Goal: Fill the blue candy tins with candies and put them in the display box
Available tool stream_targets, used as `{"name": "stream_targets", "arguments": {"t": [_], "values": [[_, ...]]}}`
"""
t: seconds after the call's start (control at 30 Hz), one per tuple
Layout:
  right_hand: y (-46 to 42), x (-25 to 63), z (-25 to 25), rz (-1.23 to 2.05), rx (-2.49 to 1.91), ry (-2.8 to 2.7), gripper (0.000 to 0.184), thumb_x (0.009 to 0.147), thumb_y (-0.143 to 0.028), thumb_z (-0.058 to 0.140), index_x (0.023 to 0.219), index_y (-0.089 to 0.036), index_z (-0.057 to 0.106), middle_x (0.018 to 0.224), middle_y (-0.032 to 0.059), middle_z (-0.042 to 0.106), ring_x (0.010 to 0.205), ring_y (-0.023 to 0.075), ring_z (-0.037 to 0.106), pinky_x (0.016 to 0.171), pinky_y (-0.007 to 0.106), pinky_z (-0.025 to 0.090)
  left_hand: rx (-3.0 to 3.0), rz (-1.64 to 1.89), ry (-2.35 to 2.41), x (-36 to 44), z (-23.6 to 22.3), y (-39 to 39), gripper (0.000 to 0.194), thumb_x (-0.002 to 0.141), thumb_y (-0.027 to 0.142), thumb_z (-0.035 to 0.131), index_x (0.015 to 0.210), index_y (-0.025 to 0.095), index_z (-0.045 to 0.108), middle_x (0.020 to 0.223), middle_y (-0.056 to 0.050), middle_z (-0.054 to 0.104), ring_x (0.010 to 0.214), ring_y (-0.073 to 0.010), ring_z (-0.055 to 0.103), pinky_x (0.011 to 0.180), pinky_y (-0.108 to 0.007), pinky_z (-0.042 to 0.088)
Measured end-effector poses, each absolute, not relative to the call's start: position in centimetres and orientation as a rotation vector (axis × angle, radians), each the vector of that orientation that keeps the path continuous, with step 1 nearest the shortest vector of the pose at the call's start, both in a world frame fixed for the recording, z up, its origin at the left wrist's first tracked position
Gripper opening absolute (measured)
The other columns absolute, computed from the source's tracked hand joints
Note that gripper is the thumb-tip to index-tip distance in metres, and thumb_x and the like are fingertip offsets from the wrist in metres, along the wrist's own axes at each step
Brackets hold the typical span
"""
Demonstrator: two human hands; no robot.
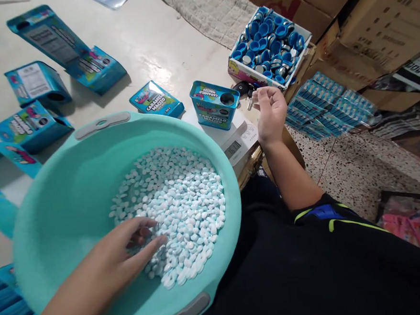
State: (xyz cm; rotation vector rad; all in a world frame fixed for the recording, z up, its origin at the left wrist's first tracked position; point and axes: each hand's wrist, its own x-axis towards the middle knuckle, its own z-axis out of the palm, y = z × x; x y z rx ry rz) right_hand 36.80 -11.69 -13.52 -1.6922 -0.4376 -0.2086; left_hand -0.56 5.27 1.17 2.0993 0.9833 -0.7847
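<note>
A large teal basin (71,186) on my lap holds a heap of small white and pale blue candies (177,198). My left hand (130,252) reaches into the heap, fingers bent and cupped around some of the candies. My right hand (269,110) hovers beside a blue candy box (214,104) that stands on a small white scale (239,138). Its fingers are curled in a pinch; what they hold is too small to name. The box has a round hole in its top.
A carton of blue caps (270,40) stands at the table's far right corner. Several blue boxes and flat box blanks (65,47) lie on the left of the table. More flat blanks (321,104) lie on the speckled floor beside cardboard cartons (383,16).
</note>
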Motion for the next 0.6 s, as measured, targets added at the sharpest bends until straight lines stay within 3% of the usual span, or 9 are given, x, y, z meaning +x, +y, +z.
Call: {"name": "stream_targets", "arguments": {"t": [0.17, 0.3, 0.4, 0.47, 0.53, 0.6], "values": [[-11.4, 36.7, -13.4, -0.208, -1.698, -0.445, 0.038, 0.099, -0.063, 0.049, 0.102, -0.028, 0.063, 0.095, 0.0027, 0.067, 0.09, 0.0175, 0.069, 0.09, 0.039, 0.059, 2.101, -0.777, 0.974, -0.3, 1.2, 5.1, 0.063, 0.077, 0.075, 0.055, 0.109, 0.021, 0.066, 0.102, -0.011, 0.074, 0.1, -0.0342, 0.07, 0.092, -0.043, 0.054], [-11.9, 35.5, -12.5, -0.265, -1.725, -0.522, 0.038, 0.101, -0.06, 0.047, 0.113, -0.028, 0.063, 0.103, 0.0054, 0.068, 0.098, 0.0204, 0.071, 0.094, 0.044, 0.059, 2.138, -0.751, 0.944, -0.3, 0.9, 5.3, 0.058, 0.078, 0.071, 0.056, 0.106, 0.022, 0.067, 0.094, -0.009, 0.073, 0.093, -0.0331, 0.069, 0.085, -0.042, 0.054], [-12.1, 33.8, -10.9, -0.228, -1.74, -0.688, 0.048, 0.099, -0.063, 0.053, 0.136, -0.032, 0.057, 0.122, 0.0078, 0.069, 0.115, 0.0247, 0.07, 0.102, 0.05, 0.057, 2.163, -0.743, 0.887, -0.4, 0.8, 5.3, 0.051, 0.083, 0.067, 0.056, 0.105, 0.023, 0.066, 0.09, -0.006, 0.073, 0.089, -0.0308, 0.068, 0.082, -0.041, 0.054], [-11.7, 32.9, -10.1, -0.146, -1.702, -0.802, 0.067, 0.091, -0.065, 0.066, 0.148, -0.036, 0.048, 0.134, 0.0088, 0.066, 0.123, 0.027, 0.068, 0.103, 0.052, 0.058, 2.166, -0.745, 0.875, -0.5, 0.8, 5.1, 0.05, 0.084, 0.066, 0.056, 0.105, 0.022, 0.066, 0.091, -0.007, 0.073, 0.089, -0.0302, 0.068, 0.081, -0.041, 0.054], [-10.5, 32.5, -9.6, -0.035, -1.644, -0.877, 0.08, 0.082, -0.065, 0.077, 0.15, -0.035, 0.047, 0.138, 0.0099, 0.066, 0.123, 0.0286, 0.068, 0.1, 0.052, 0.06, 2.17, -0.726, 0.867, -0.6, 1.0, 4.9, 0.051, 0.083, 0.067, 0.058, 0.104, 0.021, 0.066, 0.094, -0.009, 0.073, 0.09, -0.0298, 0.068, 0.082, -0.04, 0.054], [-9.1, 32.4, -9.4, 0.11, -1.585, -0.924, 0.074, 0.077, -0.064, 0.081, 0.138, -0.029, 0.058, 0.127, 0.0098, 0.071, 0.114, 0.029, 0.072, 0.094, 0.05, 0.063, 2.186, -0.697, 0.877, -0.6, 1.2, 4.7, 0.052, 0.082, 0.067, 0.059, 0.103, 0.021, 0.067, 0.093, -0.009, 0.073, 0.089, -0.0291, 0.069, 0.08, -0.04, 0.054]]}}
